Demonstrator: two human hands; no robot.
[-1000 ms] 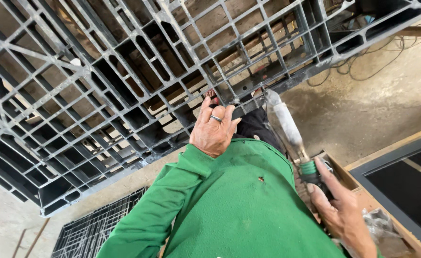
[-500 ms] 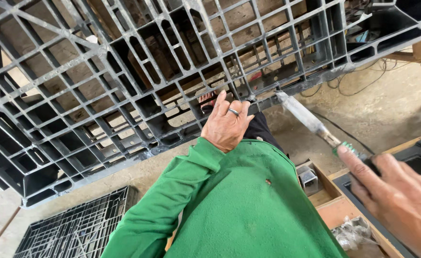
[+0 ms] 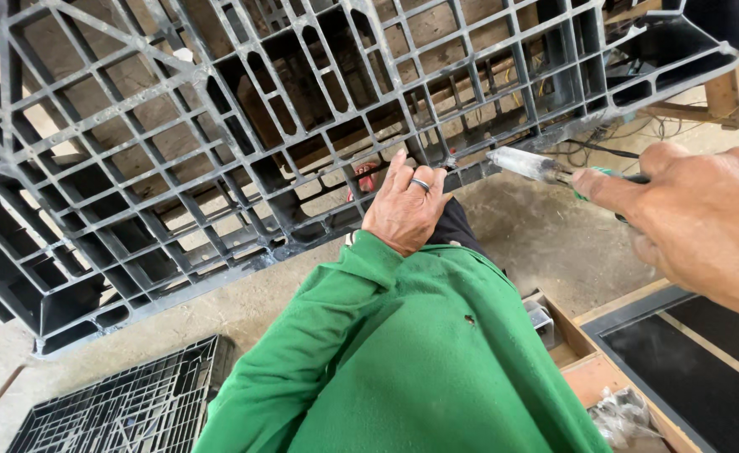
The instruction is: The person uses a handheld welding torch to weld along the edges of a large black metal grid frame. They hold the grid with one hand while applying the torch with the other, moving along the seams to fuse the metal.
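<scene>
Left hand (image 3: pixel 404 211) first: fingers pressed close together and flat against the lower edge of the pallet (image 3: pixel 218 143), a ring (image 3: pixel 420 184) on one of them. The fingertips run up behind a rib, so how far they hook in is hidden. Out from the wrist comes the green sleeve (image 3: pixel 302 352), filling the bottom of the view.

Right hand (image 3: pixel 705 222) now, huge and close to the camera, cut off by the right edge. Fingers curl shut around the handle of a tool (image 3: pixel 545 170); only a sliver of green grip shows past the forefinger. Its pale, crusted metal tip points left and sits right at the pallet's lower edge, just beside the left hand. Whether it touches the plastic is hard to tell.

The pallet stands tilted on its edge, grey grid ribs open, planks showing through. A second pallet (image 3: pixel 126 403) lies flat at bottom left, partly cut off. A wooden box (image 3: pixel 592 369) sits at bottom right, contents unclear.
</scene>
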